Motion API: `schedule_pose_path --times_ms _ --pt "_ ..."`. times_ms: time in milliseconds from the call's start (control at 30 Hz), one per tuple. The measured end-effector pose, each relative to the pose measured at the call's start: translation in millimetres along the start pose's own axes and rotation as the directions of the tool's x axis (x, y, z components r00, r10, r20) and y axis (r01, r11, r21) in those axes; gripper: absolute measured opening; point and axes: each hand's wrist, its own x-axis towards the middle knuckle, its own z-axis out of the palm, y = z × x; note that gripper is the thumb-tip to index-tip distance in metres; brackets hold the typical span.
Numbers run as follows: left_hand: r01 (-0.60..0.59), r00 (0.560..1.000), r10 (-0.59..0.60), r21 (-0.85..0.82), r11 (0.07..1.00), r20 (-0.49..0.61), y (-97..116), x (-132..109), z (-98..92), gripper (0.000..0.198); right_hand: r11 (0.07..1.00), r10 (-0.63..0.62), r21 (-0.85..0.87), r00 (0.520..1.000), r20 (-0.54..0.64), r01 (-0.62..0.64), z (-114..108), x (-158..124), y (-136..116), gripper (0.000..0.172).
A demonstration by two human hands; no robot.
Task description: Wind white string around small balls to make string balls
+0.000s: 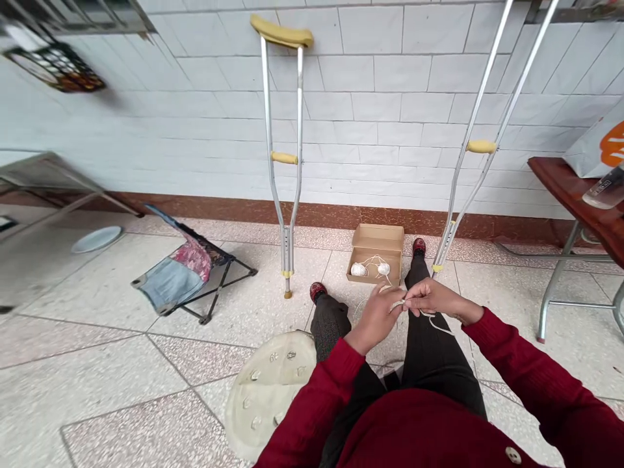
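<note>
My left hand (375, 320) and my right hand (433, 298) meet above my lap, fingertips almost touching. Both are closed in a pinch on a thin strip of white yarn (398, 303). A loose yarn tail (442, 328) hangs from under my right hand across my thigh. Past my hands, an open cardboard box (377, 235) stands on the floor with two balls of white yarn (359, 269) inside. Strands run from the box toward my hands. Whether a small tool lies between the fingers is hidden.
Two crutches (284, 157) lean against the tiled wall, one at each side of the box. A folding stool (170, 279) stands to the left, and a round pale cushion (244, 390) lies by my left leg. A dark red table (560, 185) is at the right.
</note>
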Motion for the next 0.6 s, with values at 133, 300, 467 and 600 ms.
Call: schedule_pose_path --times_ms 133,300,467,600 --pt "0.106 0.994 -0.106 -0.003 0.994 -0.008 -20 -13 -18.4 0.027 0.997 0.026 0.071 0.998 0.05 -0.03 8 -2 11 0.04" --pt "0.373 0.91 -0.358 0.034 0.927 -0.208 -84 -25 -55.3 0.029 0.993 0.071 0.094 0.996 0.061 -0.077 -1 -25 23 0.041" --pt "0.592 0.802 -0.565 0.136 0.794 -0.192 -127 -35 -70.0 0.031 0.991 0.113 0.061 0.984 0.138 -0.123 -10 -42 29 0.037" --pt "0.582 0.813 -0.561 0.18 0.793 -0.155 -119 -38 -55.2 0.021 0.988 0.075 0.132 0.996 0.042 -0.08 -11 -35 26 0.034"
